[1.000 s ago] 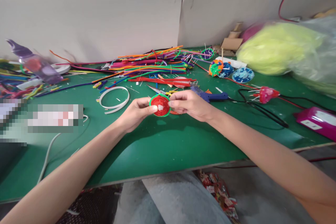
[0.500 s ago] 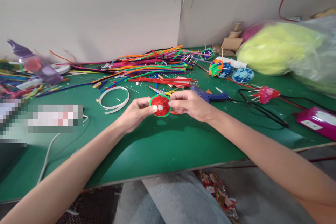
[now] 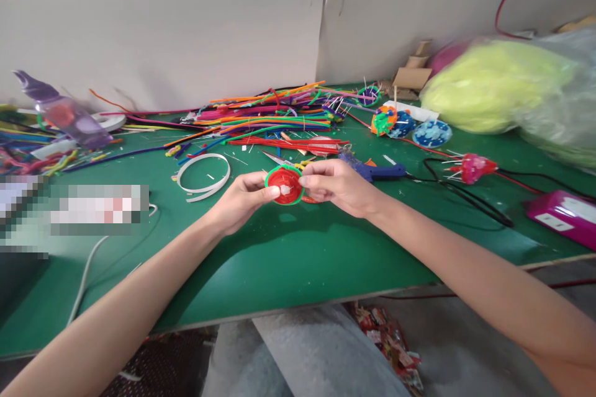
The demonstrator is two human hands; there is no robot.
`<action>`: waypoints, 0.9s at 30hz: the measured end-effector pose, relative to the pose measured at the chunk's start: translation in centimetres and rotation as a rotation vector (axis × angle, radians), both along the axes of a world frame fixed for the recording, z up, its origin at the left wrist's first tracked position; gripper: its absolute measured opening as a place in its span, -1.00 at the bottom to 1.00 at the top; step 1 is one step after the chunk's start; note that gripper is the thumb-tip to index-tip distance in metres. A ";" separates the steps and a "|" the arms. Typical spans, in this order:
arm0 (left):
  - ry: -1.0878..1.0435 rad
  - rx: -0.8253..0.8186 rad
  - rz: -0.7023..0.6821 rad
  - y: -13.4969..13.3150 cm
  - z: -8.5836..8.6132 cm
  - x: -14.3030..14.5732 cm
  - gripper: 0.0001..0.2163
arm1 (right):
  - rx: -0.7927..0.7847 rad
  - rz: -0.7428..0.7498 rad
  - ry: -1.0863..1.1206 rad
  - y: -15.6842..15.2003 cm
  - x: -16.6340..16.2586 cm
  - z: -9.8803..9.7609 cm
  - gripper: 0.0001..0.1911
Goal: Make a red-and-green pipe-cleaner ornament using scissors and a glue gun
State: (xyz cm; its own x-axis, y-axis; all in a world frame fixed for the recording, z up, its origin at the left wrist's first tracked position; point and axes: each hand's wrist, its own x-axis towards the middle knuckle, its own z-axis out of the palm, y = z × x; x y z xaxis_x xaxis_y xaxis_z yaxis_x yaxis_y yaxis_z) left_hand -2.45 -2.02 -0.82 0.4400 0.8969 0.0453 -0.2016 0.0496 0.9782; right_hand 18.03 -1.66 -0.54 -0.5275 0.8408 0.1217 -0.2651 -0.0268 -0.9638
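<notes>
**Both hands pinch a red coil over a green bench**

A flat green bench [image 3: 288, 260] fills the middle of the frame, its pale front edge running along the lower part. Behind it stand plain off-white wall panels [image 3: 186, 18] that meet at a seam in the upper centre. Grey floor shows below the edge.

At the centre of the frame, held just above the bench surface, is a small round disc of fuzzy red pipe cleaner wound in a spiral with a green rim [image 3: 284, 186]. The left hand [image 3: 239, 198] has its grip clamped on the disc's left edge with thumb and fingertips. The right hand [image 3: 339, 186] pinches the right edge the same way.

Just behind the hands lie a loose heap of long, fuzzy, many-coloured pipe cleaners [image 3: 270, 118], a thin white plastic headband [image 3: 203, 177] and a blue glue gun [image 3: 372, 169]. At the upper right sits a clear, crinkled plastic bag of yellow-green fluff [image 3: 493, 84]. A glossy magenta box [image 3: 563, 217] lies at the right edge.
</notes>
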 end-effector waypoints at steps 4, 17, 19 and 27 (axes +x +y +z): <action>-0.008 0.001 -0.008 0.0 0.0 -0.1 -0.80 | 0.009 -0.008 -0.012 0.0 -0.1 0.1 -0.70; -0.014 -0.001 -0.010 0.1 -0.1 -0.1 -0.80 | 0.019 -0.012 -0.028 -0.1 0.1 0.2 -0.70; -0.017 -0.002 -0.009 0.1 -0.1 -0.1 -0.79 | 0.024 -0.007 -0.023 -0.1 0.1 0.1 -0.69; -0.016 0.017 -0.008 0.1 -0.1 -0.1 -0.81 | 0.066 -0.010 -0.084 -0.1 -0.1 -0.2 -0.65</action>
